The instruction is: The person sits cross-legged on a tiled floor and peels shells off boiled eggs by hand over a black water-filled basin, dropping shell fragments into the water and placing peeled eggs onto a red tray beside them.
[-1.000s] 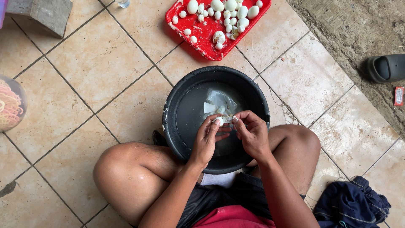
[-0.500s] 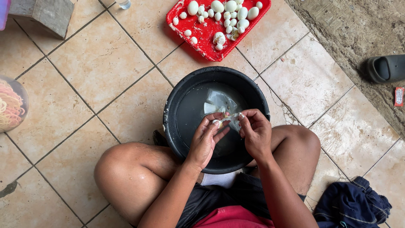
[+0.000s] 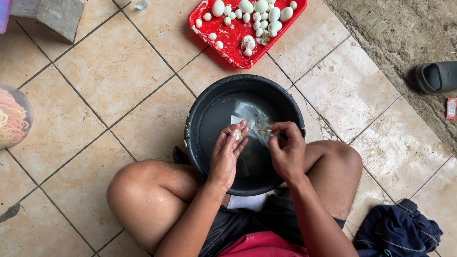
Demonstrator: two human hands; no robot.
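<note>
I sit on a tiled floor with a black basin (image 3: 200,119) of water between my knees. My left hand (image 3: 227,154) cups a small pale egg (image 3: 236,135) over the basin. My right hand (image 3: 285,152) hovers beside it, its fingers pinching a bit of shell or membrane next to a clear plastic bag (image 3: 252,116) that lies in the water. Beyond the basin stands a red tray (image 3: 228,45) with several peeled white eggs of different sizes.
A grey block (image 3: 47,16) sits at the top left, and a clear bowl of pink and yellow noodles (image 3: 12,121) at the left edge. A dark sandal (image 3: 435,76) lies on rough ground to the right. Dark blue cloth (image 3: 397,233) is bunched at bottom right.
My hands were together on the egg. They have parted: the right hand has drawn away to the right with a scrap, and the left hand keeps the egg.
</note>
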